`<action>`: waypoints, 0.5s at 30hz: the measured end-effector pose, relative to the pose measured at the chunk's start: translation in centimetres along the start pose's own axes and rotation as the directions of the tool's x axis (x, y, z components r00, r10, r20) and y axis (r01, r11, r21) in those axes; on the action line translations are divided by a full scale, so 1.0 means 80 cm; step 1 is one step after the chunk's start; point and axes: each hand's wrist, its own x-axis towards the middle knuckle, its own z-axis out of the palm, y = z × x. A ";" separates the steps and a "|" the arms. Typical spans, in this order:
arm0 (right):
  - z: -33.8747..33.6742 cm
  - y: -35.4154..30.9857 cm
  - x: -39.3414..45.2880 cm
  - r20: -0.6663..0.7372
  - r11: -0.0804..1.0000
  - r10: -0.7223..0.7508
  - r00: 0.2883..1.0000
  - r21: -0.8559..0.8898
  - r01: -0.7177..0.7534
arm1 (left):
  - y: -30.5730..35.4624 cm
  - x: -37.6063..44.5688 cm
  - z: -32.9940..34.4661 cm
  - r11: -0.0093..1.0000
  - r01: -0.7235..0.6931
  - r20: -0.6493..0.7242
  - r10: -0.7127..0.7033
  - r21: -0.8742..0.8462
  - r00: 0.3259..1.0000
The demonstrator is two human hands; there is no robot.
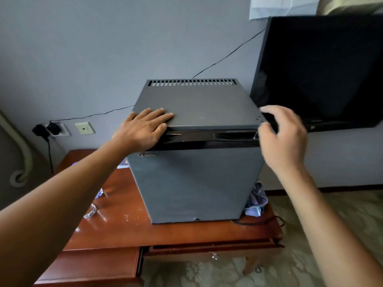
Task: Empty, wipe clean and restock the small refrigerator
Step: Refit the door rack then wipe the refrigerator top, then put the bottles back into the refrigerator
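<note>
Left hand is lying flat, fingers straight, on the fridge top; right hand is hovering loosely curled by its right corner, gripping nothing.

Single head-worn view, wide-angle (straight edges bow at the margins). Looks forward and down from above the small refrigerator, close in. Both forearms enter from the bottom corners; wall fills the background. No second view to overlap.

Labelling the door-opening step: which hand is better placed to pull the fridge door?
Probably right: the right hand hovers curled by the small grey refrigerator's black recessed handle; the left hand rests flat on top.
</note>
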 end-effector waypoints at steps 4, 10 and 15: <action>0.075 -0.103 -0.006 0.679 0.973 -0.058 0.732 -0.124 0.192 | 0.010 -0.017 -0.005 0.999 0.039 0.017 -0.039 0.003 0.999; 0.103 -0.144 -0.031 0.819 0.924 0.191 0.542 -0.336 0.183 | 0.050 -0.108 -0.017 0.983 0.135 0.161 -0.114 -0.126 0.980; 0.036 -0.141 -0.056 0.848 0.891 0.239 0.474 -0.386 0.240 | 0.092 -0.222 -0.058 0.759 0.098 0.241 0.080 -0.644 0.967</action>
